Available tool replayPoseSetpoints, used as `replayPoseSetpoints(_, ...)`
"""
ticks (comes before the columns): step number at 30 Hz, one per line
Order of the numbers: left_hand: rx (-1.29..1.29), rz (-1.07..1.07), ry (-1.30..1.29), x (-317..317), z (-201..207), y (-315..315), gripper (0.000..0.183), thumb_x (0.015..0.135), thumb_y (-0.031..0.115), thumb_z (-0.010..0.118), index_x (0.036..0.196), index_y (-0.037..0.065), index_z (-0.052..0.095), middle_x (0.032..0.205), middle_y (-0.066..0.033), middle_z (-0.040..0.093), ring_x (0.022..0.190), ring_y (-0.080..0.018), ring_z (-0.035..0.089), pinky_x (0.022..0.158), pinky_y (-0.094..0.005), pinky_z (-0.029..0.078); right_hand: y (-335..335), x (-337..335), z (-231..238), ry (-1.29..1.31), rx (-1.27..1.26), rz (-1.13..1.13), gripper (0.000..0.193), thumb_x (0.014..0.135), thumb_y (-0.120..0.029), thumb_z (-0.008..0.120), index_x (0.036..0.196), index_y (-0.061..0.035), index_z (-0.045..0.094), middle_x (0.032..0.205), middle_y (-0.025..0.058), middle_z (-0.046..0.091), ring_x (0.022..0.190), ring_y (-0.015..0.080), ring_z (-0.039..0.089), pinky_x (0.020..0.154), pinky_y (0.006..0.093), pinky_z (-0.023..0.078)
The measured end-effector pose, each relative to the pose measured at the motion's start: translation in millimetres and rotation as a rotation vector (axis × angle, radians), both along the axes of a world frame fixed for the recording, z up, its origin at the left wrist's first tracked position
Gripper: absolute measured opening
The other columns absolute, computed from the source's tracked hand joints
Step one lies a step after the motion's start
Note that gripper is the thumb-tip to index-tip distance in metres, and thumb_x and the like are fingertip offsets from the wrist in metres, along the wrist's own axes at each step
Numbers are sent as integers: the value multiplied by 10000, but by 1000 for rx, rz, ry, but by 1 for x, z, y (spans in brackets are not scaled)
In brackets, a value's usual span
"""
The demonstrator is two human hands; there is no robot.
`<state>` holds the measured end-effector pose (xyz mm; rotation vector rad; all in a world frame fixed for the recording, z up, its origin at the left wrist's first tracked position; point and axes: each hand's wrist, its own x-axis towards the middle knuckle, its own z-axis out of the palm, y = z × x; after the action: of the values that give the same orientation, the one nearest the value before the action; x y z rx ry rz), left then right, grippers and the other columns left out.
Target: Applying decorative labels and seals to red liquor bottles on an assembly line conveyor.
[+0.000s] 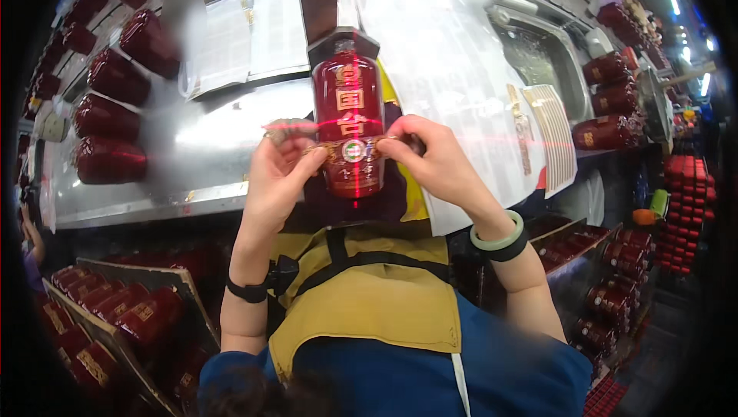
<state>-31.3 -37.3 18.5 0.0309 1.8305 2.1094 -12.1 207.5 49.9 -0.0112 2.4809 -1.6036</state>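
A dark red bottle [347, 86] with gold characters lies in front of me, its neck end against a dark wooden holder [317, 40]. Red laser lines cross on its face. Over its lower part runs a gold patterned label strip [354, 151] with a round white and green emblem. My left hand [280, 163] pinches the strip's left end with thumb and fingers. At the other end, my right hand [432, 157] pinches it against the bottle's side. Dark cloth [390, 194] shows under the bottle, with a yellow piece [415, 198] beside it.
Several red bottles [115, 75] stand at the left on the metal table [192, 179]. White sheets [438, 40], a striped label sheet [552, 139] and a metal basin [557, 48] are to the right. More bottles [150, 317] fill racks below on both sides.
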Motion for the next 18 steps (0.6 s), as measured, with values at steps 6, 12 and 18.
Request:
replayPoseSetpoints(6,42,9,-13,-3,-5,2,317,943,23,709,1232,32,580,1040,-4,593,961,-84,601,803,-231,498,10,0,0,-90,104,-40,346,904,-283,773,1017,26,667,816,105,642,765,187,583,750,324,487)
replayPoseSetpoints(12,94,-7,-62,-5,-3,3,365,910,13,745,1231,21,574,1011,-10,579,968,-82,582,909,-245,502,22,0,-2,201,-22,-275,332,1010,-135,599,1288,36,534,999,112,648,886,182,601,837,322,500)
replayPoseSetpoints(18,83,-22,-30,-6,-7,-1,360,921,14,734,1245,31,577,1037,-5,590,979,-91,602,863,-237,515,-3,15,-8,117,-118,-162,200,954,-15,645,1154,6,646,920,51,672,848,103,609,748,263,500)
